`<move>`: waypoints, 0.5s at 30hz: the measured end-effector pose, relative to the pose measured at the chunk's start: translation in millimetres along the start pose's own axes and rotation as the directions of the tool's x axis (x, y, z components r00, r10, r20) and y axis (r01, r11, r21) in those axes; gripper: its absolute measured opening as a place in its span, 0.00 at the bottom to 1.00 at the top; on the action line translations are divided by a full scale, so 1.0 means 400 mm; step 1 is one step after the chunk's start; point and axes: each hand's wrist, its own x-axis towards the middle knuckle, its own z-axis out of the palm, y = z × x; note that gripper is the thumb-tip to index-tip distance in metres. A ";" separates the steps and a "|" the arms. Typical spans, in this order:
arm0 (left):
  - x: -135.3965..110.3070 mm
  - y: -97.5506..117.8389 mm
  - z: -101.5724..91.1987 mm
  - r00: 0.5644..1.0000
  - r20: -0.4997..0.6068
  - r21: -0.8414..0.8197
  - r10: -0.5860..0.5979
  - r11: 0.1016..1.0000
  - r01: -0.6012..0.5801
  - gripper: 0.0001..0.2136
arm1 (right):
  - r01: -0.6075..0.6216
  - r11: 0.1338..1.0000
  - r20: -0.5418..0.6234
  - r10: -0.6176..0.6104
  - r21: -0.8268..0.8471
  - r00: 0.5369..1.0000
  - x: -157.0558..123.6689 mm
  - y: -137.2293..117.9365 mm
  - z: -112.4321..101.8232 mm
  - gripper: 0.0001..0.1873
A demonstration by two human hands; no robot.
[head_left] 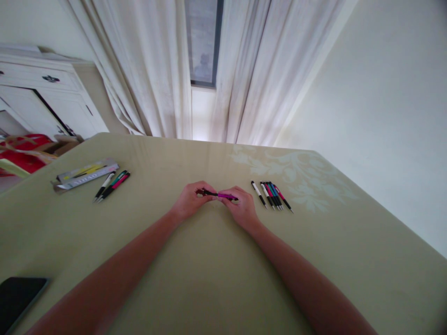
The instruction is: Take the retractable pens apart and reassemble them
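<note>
Left hand (188, 203) and right hand (241, 205) close together at mid-table, fingertips nearly meeting. Both are pinched on one purple-and-black pen (226, 196): left fingers at its black portion, right fingers along its purple portion. Pen lies roughly level, left to right, at the centre of the scene; whether it touches the table surface, cannot tell. Forearms reach in from the near edge, one on each side.

Surroundings, left to right. Far left, beyond the table: white cabinet (87, 95) with dark handles; red bag (26, 160) below it on the near side. Near left corner of the table: dark phone (21, 298), flat, partly cut off by the view. Farther off on the left: long printed box (87, 175), lying on its side, its left end apparently open. Just right of and nearer than the box: three pens (111, 186), side by side and slanted, with white, green and pink barrels and black grips.

Far centre: pale curtains (157, 65) either side of a narrow window (202, 42). Right of the hands: row of pens (273, 195), mixed barrel colours, tips toward the near side; leftmost white one stands slightly apart. Pale leaf pattern (307, 172) on the tabletop (209, 279) beyond them. Far right: plain wall (384, 116).
</note>
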 end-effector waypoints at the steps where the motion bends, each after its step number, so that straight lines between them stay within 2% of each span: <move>1: 0.000 0.001 -0.001 1.000 -0.008 0.006 0.020 1.000 -0.020 0.09 | -0.003 1.000 0.020 0.004 -0.017 1.000 0.000 -0.001 0.001 0.06; 5: -0.002 0.004 -0.001 0.997 -0.002 0.028 0.077 0.997 -0.077 0.08 | -0.011 0.998 0.100 0.017 -0.060 0.995 -0.001 -0.003 0.001 0.10; 8: -0.002 0.003 0.000 0.999 0.017 -0.001 0.044 0.999 -0.044 0.09 | -0.024 0.998 0.109 0.030 -0.060 0.994 0.000 -0.003 0.001 0.11; 12: 0.001 -0.001 0.002 0.999 0.018 -0.080 -0.042 0.996 0.043 0.23 | -0.038 0.998 0.029 0.039 -0.053 0.999 0.000 -0.001 0.004 0.10; 13: 0.002 -0.002 0.002 0.998 -0.003 -0.085 -0.060 0.995 0.059 0.24 | -0.044 0.998 -0.001 0.044 -0.052 0.999 0.000 0.000 0.004 0.10; 15: 0.004 -0.003 0.001 0.995 -0.049 -0.077 -0.092 0.993 0.088 0.19 | -0.053 0.997 -0.030 0.051 -0.051 0.998 0.000 0.004 0.005 0.10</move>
